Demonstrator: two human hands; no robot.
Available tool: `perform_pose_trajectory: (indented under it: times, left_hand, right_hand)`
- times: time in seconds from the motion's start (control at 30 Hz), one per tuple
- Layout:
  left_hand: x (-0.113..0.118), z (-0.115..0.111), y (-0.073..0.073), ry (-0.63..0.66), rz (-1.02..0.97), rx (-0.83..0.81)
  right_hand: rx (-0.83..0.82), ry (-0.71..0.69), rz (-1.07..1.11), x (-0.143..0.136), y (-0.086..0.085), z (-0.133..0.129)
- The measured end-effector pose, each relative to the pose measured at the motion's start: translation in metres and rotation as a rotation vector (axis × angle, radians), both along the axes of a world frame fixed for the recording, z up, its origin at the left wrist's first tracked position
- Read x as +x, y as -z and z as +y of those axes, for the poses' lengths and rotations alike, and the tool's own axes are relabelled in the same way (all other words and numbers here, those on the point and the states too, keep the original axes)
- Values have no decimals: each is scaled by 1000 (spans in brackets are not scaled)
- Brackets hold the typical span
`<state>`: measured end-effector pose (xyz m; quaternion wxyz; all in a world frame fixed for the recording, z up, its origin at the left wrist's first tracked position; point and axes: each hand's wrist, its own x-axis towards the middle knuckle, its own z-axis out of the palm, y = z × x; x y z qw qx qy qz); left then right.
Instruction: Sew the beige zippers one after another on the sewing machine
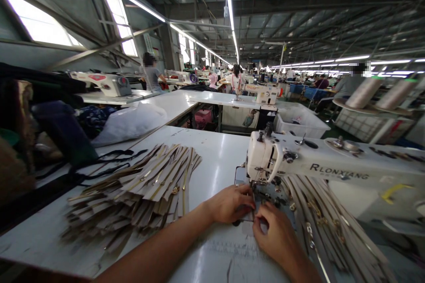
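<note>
Under the head of a white sewing machine (265,159), my left hand (232,203) rests with its fingers curled together beside the needle area. My right hand (275,230) is just to the right and nearer to me, thumb and forefinger closed in a pinch. What lies between the fingertips is small and mostly covered; I cannot make it out. A thick pile of beige zippers (156,181) with gold-coloured teeth and pulls spreads on the table left of my left arm. More beige zippers (318,212) hang in a bundle under the machine arm, right of my right hand.
The white sewing table (212,154) carries dark straps (109,163) and a white plastic bag (133,119) at left. Thread cones (363,93) stand at right. Beyond are a white bin (299,126), another sewing machine (264,93) and several people at work.
</note>
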<state>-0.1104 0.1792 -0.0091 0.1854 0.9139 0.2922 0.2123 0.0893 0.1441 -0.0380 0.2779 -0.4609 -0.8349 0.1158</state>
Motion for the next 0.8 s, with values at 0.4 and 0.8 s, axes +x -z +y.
perform_pose_trajectory:
  times: [0.4,0.8]
  left_hand:
    - [4,-5,1,14,-36,14]
    - [1,-5,4,-125,31,67]
  right_hand:
    - [47,30,-62,1,-6,1]
    - [11,59,14,-2,0,5]
